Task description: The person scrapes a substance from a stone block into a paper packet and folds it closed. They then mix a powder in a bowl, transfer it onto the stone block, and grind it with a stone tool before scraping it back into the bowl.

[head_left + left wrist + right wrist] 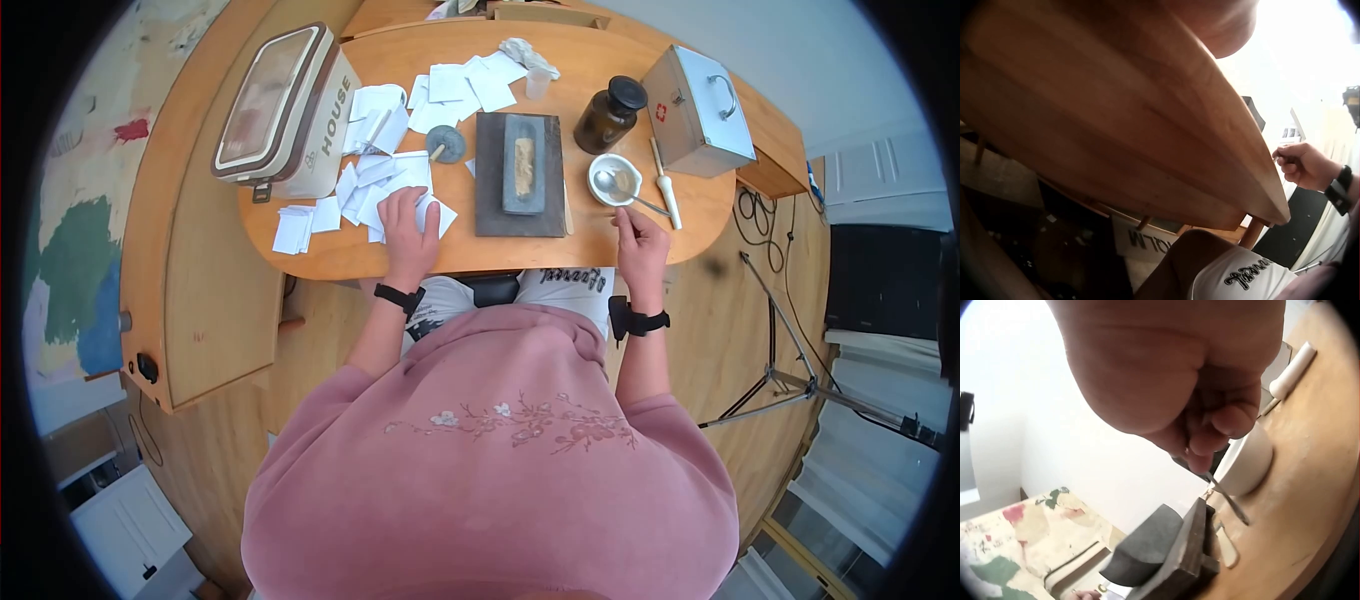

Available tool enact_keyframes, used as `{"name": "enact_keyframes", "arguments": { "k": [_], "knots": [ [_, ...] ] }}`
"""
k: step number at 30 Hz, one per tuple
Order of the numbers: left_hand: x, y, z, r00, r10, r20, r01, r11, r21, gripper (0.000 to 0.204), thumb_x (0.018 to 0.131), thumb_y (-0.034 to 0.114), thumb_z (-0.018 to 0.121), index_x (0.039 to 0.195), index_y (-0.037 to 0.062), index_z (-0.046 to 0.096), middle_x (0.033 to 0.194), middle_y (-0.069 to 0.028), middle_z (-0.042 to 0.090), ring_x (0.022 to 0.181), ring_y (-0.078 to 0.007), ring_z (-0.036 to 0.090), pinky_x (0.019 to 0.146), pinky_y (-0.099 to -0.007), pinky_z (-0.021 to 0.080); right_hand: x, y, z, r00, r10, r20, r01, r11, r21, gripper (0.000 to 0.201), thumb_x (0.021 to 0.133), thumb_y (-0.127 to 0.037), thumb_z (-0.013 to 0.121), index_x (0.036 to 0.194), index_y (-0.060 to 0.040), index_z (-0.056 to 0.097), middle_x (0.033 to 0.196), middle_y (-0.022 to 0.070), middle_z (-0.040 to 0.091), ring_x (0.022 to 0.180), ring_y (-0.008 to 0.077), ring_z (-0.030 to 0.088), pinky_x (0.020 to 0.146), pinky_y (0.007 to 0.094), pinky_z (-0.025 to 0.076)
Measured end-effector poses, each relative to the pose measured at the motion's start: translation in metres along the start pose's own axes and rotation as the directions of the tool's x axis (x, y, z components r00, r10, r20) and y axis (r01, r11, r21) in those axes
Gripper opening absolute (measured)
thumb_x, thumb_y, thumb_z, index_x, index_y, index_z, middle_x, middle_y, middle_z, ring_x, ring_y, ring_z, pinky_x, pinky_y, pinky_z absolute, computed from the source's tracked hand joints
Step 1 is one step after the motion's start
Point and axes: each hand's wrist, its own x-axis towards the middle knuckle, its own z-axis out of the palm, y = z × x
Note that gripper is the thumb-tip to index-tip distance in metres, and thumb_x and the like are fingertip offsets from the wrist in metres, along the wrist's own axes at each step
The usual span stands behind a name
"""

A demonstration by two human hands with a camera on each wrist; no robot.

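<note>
My right hand (642, 248) is at the table's front edge, pinching a thin metal tool (1230, 503) with a small flattened end; its upper part is hidden in the fingers. Just beyond is a white mortar (603, 195), a metal spoon (650, 206) leaning over its rim. My left hand (408, 235) lies over white paper slips (437, 212), fingers spread loosely; the left wrist view hides most of it behind the tabletop (1147, 125). Between the hands, a grey stone trough (512, 204) holding tan powder (523, 165) sits on a dark board (490, 222).
A stone grinding wheel (450, 138) with a wooden handle lies left of the board. A brown jar (605, 120), white pestle (670, 200) and silver first-aid box (700, 110) stand right. At left is a lidded box (320, 150); a plastic cup (537, 83) stands at the back.
</note>
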Motion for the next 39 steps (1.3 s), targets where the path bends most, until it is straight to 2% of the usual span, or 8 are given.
{"name": "enact_keyframes", "arguments": {
  "k": [2,6,8,12,17,27,33,39],
  "knots": [
    [0.000,0.000,-0.001,1.000,0.002,-0.005,-0.002,1.000,0.005,0.029,0.108,0.016,0.070,0.132,0.0006,0.069,0.129,-0.0187,0.069,0.124,-0.0398,0.057,0.110,-0.0489,0.044,0.001,0.001,0.007,0.934,-0.271,-0.234,0.250,0.961,-0.119,0.023,0.109,-0.015,0.076,0.105,0.0077,0.080,0.081,0.0113,0.077,0.068,0.0136,0.063,0.067,0.0344,0.053],
    [0.000,0.001,-0.002,1.000,0.000,0.004,0.000,1.000,-0.004,0.028,0.108,0.015,0.070,0.132,0.0010,0.069,0.129,-0.0188,0.069,0.123,-0.0397,0.057,0.110,-0.0489,0.044,-0.002,-0.003,-0.003,1.000,-0.014,-0.017,0.016,0.998,0.067,0.026,0.110,-0.018,0.076,0.109,0.0074,0.083,0.083,0.0086,0.080,0.068,0.0121,0.062,0.066,0.0319,0.053],
    [0.001,0.000,-0.001,1.000,0.010,-0.004,-0.010,1.000,0.006,0.028,0.108,0.015,0.070,0.132,0.0012,0.069,0.129,-0.0188,0.069,0.123,-0.0396,0.057,0.109,-0.0489,0.044,0.000,-0.003,0.001,0.961,-0.227,-0.159,0.192,0.959,-0.209,0.022,0.108,-0.015,0.077,0.106,0.0067,0.080,0.077,0.0133,0.073,0.067,0.0187,0.065,0.067,0.0322,0.052],
    [0.000,-0.001,-0.001,1.000,0.006,-0.003,-0.006,1.000,0.003,0.028,0.108,0.016,0.070,0.132,0.0011,0.069,0.129,-0.0188,0.069,0.122,-0.0393,0.058,0.109,-0.0489,0.043,-0.007,-0.034,-0.003,0.960,-0.210,-0.183,0.206,0.978,-0.041,0.018,0.107,-0.011,0.077,0.107,0.0068,0.080,0.080,0.0140,0.074,0.069,0.0232,0.067,0.069,0.0321,0.053],
    [0.001,0.000,-0.001,1.000,0.014,-0.002,-0.014,1.000,0.008,0.027,0.109,0.016,0.070,0.132,0.0012,0.069,0.128,-0.0187,0.069,0.122,-0.0391,0.058,0.109,-0.0487,0.043,-0.012,-0.089,0.000,0.823,-0.565,-0.064,0.566,0.824,0.014,0.009,0.103,0.000,0.078,0.111,0.0040,0.080,0.091,0.0154,0.076,0.076,0.0266,0.070,0.072,0.0345,0.055],
    [-0.001,-0.001,-0.002,1.000,-0.020,-0.013,0.020,1.000,-0.015,0.027,0.108,0.015,0.071,0.132,0.0021,0.070,0.129,-0.0187,0.068,0.123,-0.0391,0.057,0.109,-0.0484,0.044,0.001,-0.111,0.039,0.759,-0.596,0.263,0.606,0.794,0.051,0.007,0.101,-0.001,0.078,0.108,0.0017,0.078,0.090,0.0156,0.073,0.077,0.0338,0.070,0.070,0.0402,0.055],
    [0.000,-0.003,-0.002,1.000,-0.016,-0.012,0.015,1.000,-0.016,0.028,0.107,0.015,0.071,0.132,0.0023,0.070,0.129,-0.0188,0.068,0.122,-0.0392,0.058,0.109,-0.0485,0.044,0.010,-0.112,0.045,0.773,-0.610,0.173,0.618,0.786,0.011,0.008,0.101,-0.001,0.078,0.109,0.0011,0.078,0.088,0.0160,0.071,0.076,0.0355,0.069,0.069,0.0422,0.054],
    [-0.001,-0.001,-0.001,1.000,-0.016,-0.004,0.016,1.000,-0.013,0.028,0.107,0.016,0.071,0.131,0.0023,0.070,0.129,-0.0186,0.068,0.123,-0.0389,0.058,0.109,-0.0479,0.044,0.008,-0.106,0.051,0.734,-0.623,0.269,0.638,0.769,0.038,0.008,0.101,0.000,0.077,0.108,0.0018,0.078,0.086,0.0163,0.070,0.074,0.0352,0.069,0.066,0.0419,0.053]
  ]
}}
